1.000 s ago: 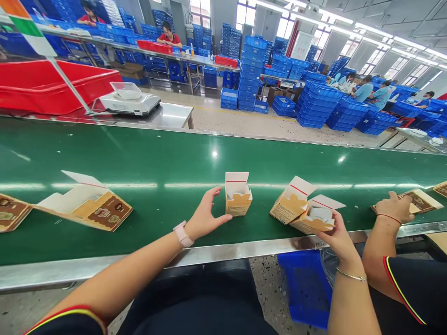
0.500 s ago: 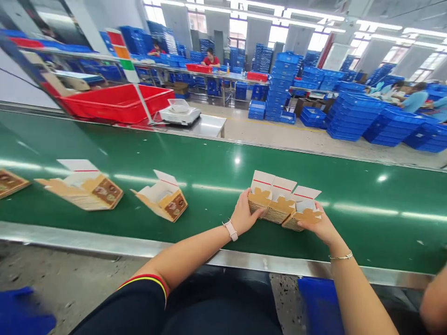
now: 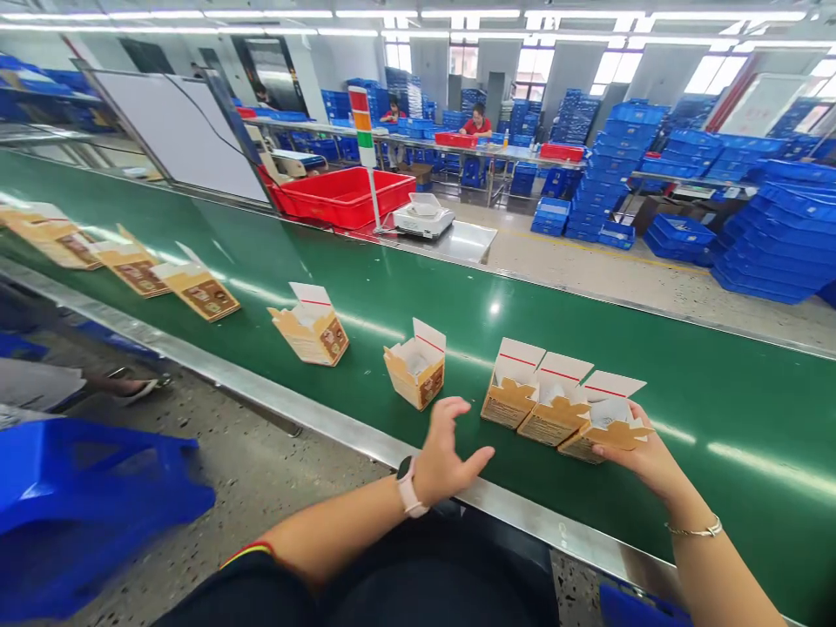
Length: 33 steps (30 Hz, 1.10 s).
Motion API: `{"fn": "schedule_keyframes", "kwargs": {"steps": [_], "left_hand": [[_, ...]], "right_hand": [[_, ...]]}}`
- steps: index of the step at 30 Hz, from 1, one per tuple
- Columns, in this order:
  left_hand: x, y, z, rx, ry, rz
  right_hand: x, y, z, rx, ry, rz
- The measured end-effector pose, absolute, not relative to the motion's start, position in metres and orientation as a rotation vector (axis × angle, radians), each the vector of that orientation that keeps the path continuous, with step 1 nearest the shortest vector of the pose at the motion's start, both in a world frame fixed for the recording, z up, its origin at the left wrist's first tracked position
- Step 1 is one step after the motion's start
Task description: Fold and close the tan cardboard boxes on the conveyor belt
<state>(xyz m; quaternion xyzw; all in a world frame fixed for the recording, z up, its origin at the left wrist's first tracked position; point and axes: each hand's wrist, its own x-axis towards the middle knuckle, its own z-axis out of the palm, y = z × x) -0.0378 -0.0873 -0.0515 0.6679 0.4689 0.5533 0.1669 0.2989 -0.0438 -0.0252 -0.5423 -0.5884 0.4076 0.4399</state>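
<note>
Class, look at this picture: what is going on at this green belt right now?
A person sits at a green conveyor belt in a factory hall. Three small open cardboard boxes stand side by side on it. The right hand touches the rightmost one; the left hand hovers open beside the row, holding nothing. More open boxes lie along the belt to the left. Stacked blue crates fill the background.

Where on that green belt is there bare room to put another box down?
Free: the far half of the green belt behind the boxes, and the stretch right of the right hand. Crowded: the near edge, where three open boxes touch and single boxes trail left past the left hand.
</note>
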Motion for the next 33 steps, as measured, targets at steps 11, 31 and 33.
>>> {"fn": "schedule_keyframes", "kwargs": {"steps": [11,31,33], "left_hand": [[-0.181,-0.060,-0.057,1.070,1.932,2.161],[-0.188,-0.061,-0.082,1.371,1.890,1.582],[-0.190,-0.067,-0.084,1.337,1.856,1.614]], "right_hand": [[0.215,-0.034,-0.021,-1.303,-1.610,1.051],[0.050,-0.019,-0.031,-1.175,-1.535,1.065],[0.035,-0.009,-0.031,-1.144,-1.556,1.072]]}}
